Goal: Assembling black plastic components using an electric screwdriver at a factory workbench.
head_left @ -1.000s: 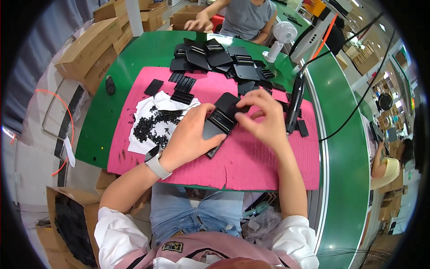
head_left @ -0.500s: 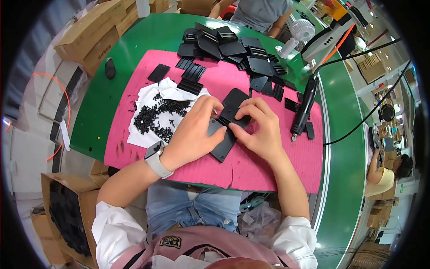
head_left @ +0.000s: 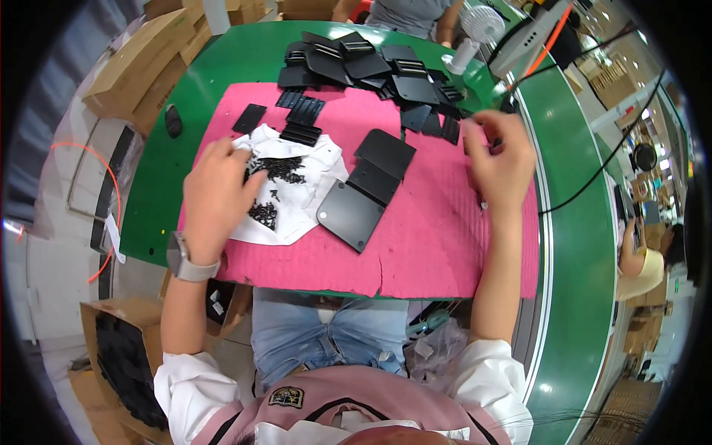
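Note:
My left hand [head_left: 219, 196] hovers over the left of the white cloth [head_left: 315, 208], fingers and thumb apart, beside a heap of small black screws [head_left: 285, 169]. Over a black electric screwdriver [head_left: 483, 205] on the right of the mat is my right hand [head_left: 504, 159]. Its fingers are curved and apart, slightly blurred, and cover most of the tool. Between the hands lies a flat black assembly [head_left: 354, 215]: two rounded plates with a darker strip [head_left: 373, 182] across the middle. Neither hand touches it.
Under these lies a pink foam mat [head_left: 430, 245] on a green table [head_left: 148, 200]. A pile of black plates [head_left: 348, 63] and slotted black strips [head_left: 304, 111] lies farther back, with a small white fan [head_left: 482, 26]. A black cable [head_left: 593, 200] hangs at the right. Another person [head_left: 404, 15] sits opposite.
Both hands have left the black assembly, which now lies flat on the mat. The left moved left to the screws, the right moved right to the screwdriver. The view has shifted slightly.

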A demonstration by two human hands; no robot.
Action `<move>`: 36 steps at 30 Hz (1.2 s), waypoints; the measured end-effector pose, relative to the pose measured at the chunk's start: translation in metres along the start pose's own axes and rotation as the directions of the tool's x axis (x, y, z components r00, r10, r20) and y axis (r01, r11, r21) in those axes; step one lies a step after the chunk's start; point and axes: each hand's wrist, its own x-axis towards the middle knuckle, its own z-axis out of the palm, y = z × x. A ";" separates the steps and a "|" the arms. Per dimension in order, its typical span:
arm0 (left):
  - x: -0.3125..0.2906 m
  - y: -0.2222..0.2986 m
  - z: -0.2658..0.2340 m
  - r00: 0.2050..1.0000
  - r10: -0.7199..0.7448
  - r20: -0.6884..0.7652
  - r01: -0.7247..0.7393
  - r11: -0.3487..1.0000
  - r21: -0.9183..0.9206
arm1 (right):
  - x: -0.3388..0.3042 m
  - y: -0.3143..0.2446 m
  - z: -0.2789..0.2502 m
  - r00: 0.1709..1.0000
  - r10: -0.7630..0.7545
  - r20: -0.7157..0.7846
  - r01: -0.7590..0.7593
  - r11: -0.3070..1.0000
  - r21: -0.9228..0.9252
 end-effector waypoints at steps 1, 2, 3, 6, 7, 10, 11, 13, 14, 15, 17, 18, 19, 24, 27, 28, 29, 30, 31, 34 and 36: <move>-0.003 -0.004 -0.001 1.000 -0.003 0.005 0.004 0.999 -0.041 | 0.002 0.013 -0.007 0.997 0.042 -0.058 -0.052 0.982 -0.184; -0.004 -0.008 -0.001 0.995 -0.056 0.083 0.061 0.996 -0.064 | 0.006 0.025 -0.009 0.993 0.089 -0.076 -0.111 0.914 -0.390; -0.004 -0.009 0.001 0.997 -0.027 0.068 0.031 0.997 -0.072 | 0.005 0.034 -0.008 0.990 0.126 -0.060 -0.139 0.850 -0.508; -0.004 -0.007 0.005 0.997 0.001 0.081 0.012 0.987 -0.159 | 0.001 0.054 0.001 0.977 0.212 -0.027 -0.180 0.748 -0.639; -0.003 -0.006 0.006 0.998 -0.009 0.060 0.019 0.986 -0.166 | 0.001 0.059 0.003 0.963 0.270 0.020 -0.192 0.735 -0.650; -0.002 -0.006 0.008 1.000 -0.026 -0.003 0.024 0.979 -0.203 | 0.003 0.074 0.007 0.941 0.338 -0.031 -0.270 0.690 -0.671; -0.002 -0.007 0.008 0.999 -0.031 -0.041 0.021 0.973 -0.228 | 0.005 0.079 0.007 0.905 0.426 0.016 -0.298 0.660 -0.690; 0.000 -0.009 0.007 0.998 -0.030 -0.050 0.016 0.964 -0.264 | 0.007 0.089 0.008 0.834 0.546 0.083 -0.349 0.638 -0.687; 0.000 -0.010 0.007 0.998 -0.026 -0.055 0.008 0.952 -0.307 | 0.007 0.093 0.009 0.742 0.648 0.172 -0.386 0.623 -0.680; 0.002 -0.010 0.007 0.998 -0.027 -0.060 0.007 0.954 -0.298 | 0.008 0.096 0.010 0.738 0.657 0.153 -0.397 0.607 -0.689; 0.005 -0.011 0.008 0.998 -0.003 -0.061 -0.017 0.943 -0.331 | 0.007 0.099 0.012 0.775 0.621 0.120 -0.494 0.713 -0.497; 0.005 -0.011 0.009 0.995 0.022 -0.094 -0.052 0.944 -0.326 | 0.008 0.098 0.013 0.787 0.605 0.118 -0.488 0.728 -0.482; 0.005 -0.010 0.009 0.993 0.042 -0.109 -0.075 0.942 -0.326 | 0.008 0.095 0.013 0.847 0.525 0.082 -0.464 0.806 -0.367; 0.011 -0.001 0.011 0.995 0.007 -0.103 -0.050 0.905 -0.423 | 0.014 0.055 -0.003 0.819 0.512 0.260 -0.574 0.729 0.372; 0.021 0.013 0.013 0.951 -0.018 0.308 0.264 0.565 -0.782 | 0.019 0.013 -0.009 0.880 0.386 0.276 -0.385 0.239 0.892; 0.023 0.020 0.014 0.967 0.030 0.253 0.199 0.533 -0.822 | 0.021 -0.001 -0.012 0.870 0.378 0.316 -0.381 0.111 0.918; 0.026 0.029 0.016 0.925 0.074 0.373 0.333 0.318 -0.888 | 0.025 -0.015 -0.016 0.896 0.284 0.341 -0.349 -0.022 0.937; 0.028 0.039 0.019 0.873 0.165 0.459 0.452 0.078 -0.889 | 0.027 -0.028 -0.020 0.863 0.361 0.354 -0.371 -0.022 0.928; 0.030 0.048 0.021 0.870 0.144 0.471 0.462 0.093 -0.882 | 0.028 -0.041 -0.025 0.855 0.287 0.432 -0.364 -0.261 0.894; 0.034 0.069 0.027 0.824 0.277 0.495 0.535 -0.094 -0.839 | 0.057 -0.067 -0.010 0.860 -0.480 -0.170 -0.260 -0.700 0.665; 0.032 0.074 0.027 0.851 0.312 0.423 0.433 0.037 -0.900 | 0.038 -0.068 -0.033 0.946 -0.085 0.311 -0.322 -0.318 0.892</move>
